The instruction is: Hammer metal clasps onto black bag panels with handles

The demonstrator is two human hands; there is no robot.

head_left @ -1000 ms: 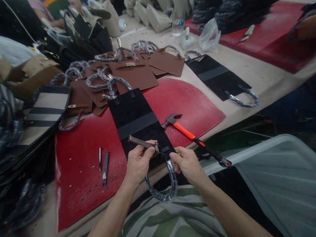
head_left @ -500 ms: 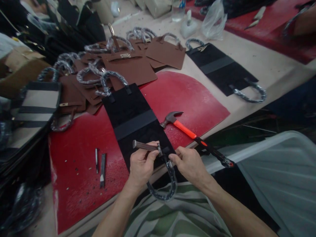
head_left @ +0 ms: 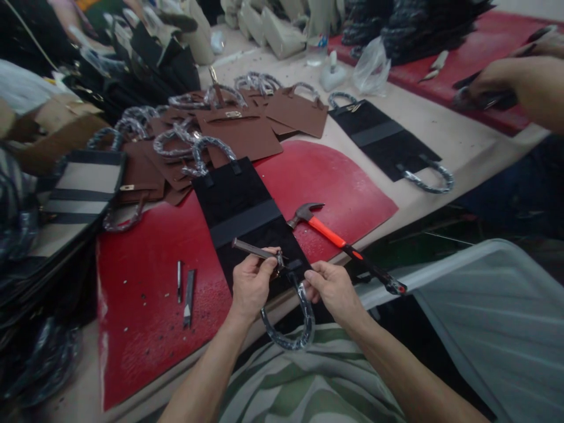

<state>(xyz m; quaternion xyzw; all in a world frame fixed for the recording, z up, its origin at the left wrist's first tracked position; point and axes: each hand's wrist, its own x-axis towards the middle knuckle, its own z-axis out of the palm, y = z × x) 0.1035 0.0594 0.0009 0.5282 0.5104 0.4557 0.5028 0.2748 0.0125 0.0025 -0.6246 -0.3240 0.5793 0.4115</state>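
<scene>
A black bag panel [head_left: 247, 202] with plastic-wrapped handles at both ends lies on a red board [head_left: 145, 252]. My left hand [head_left: 253, 285] is closed around a steel punch [head_left: 251, 247], which is tilted over the panel's near end. Its working end sits by my fingertips, near the base of the near handle [head_left: 286, 342]. My right hand [head_left: 332, 288] pinches the panel's near right edge, beside that handle's base; its fingertips are partly hidden. A claw hammer [head_left: 328, 231] with an orange and black grip lies right of the panel, its handle reaching past the table edge.
Two slim metal tools, including a flat one [head_left: 189, 296], lie on the board at left. Brown bag pieces [head_left: 242, 135] are piled behind. Another black panel [head_left: 383, 138] lies at right. A co-worker's hand [head_left: 497, 85] holds something dark. A grey plastic bin [head_left: 489, 294] stands below right.
My left hand has drawn the punch slightly left and up from the handle's base, and the punch tilts more. A co-worker's hand has come into view at right. The view has shifted slightly.
</scene>
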